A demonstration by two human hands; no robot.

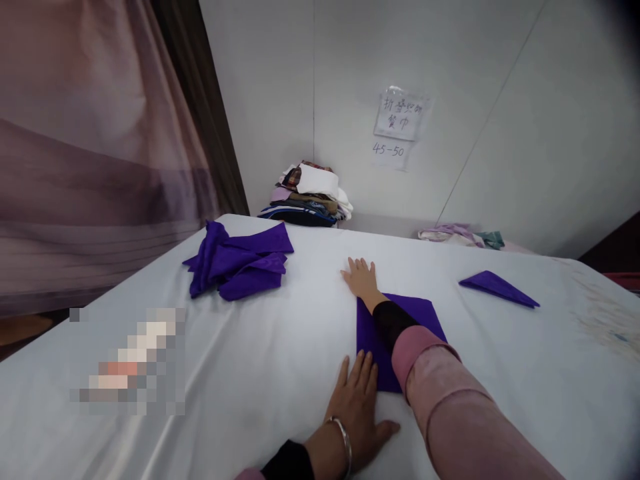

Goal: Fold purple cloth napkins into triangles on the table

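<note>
A purple cloth napkin point(415, 308) lies flat on the white-covered table point(240, 373) in front of me, partly hidden under my right forearm. My left hand point(356, 400), with a silver bangle at the wrist, rests flat with its fingertips at the napkin's near left edge. Stretched beyond the napkin's far left corner, my right hand point(361, 277) lies with fingers spread on the tablecloth. Neither hand grips anything. To the right sits a purple napkin folded into a narrow triangle point(499, 289).
A loose heap of purple napkins point(237, 260) lies at the back left. Behind the table are a stack of folded clothes point(310, 193) and some lilac cloth point(450, 233). Handwritten paper signs point(399, 117) hang on the wall. A pixelated patch point(135, 363) covers something at left.
</note>
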